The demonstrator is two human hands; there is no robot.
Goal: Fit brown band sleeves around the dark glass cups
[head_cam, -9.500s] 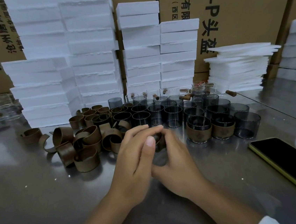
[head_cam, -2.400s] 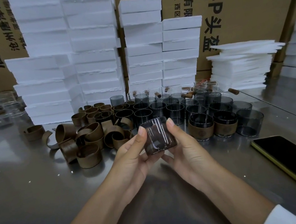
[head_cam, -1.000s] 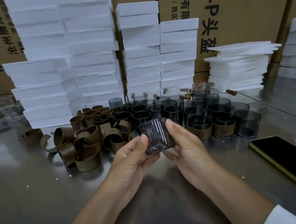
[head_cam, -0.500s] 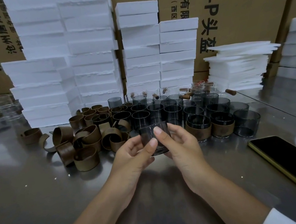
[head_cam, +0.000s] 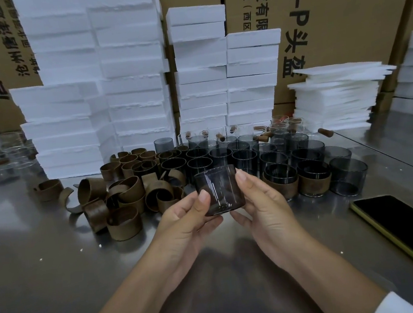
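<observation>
Left hand (head_cam: 189, 222) and right hand (head_cam: 263, 207) curl their fingers round one dark glass cup (head_cam: 219, 190), held above the steel table (head_cam: 47, 275). Behind stands the cluster of cups (head_cam: 246, 156), left of it the heap of brown band sleeves (head_cam: 125, 198).

Steel table (head_cam: 59, 273), brown bands (head_cam: 123, 198), dark cups (head_cam: 246, 154), phone (head_cam: 406, 227)

On the surface (head_cam: 47, 275) we see band sleeves (head_cam: 118, 196) left, glass cups (head_cam: 251, 154) right, foam stacks (head_cam: 129, 88) behind, phone (head_cam: 406, 227) far right.
</observation>
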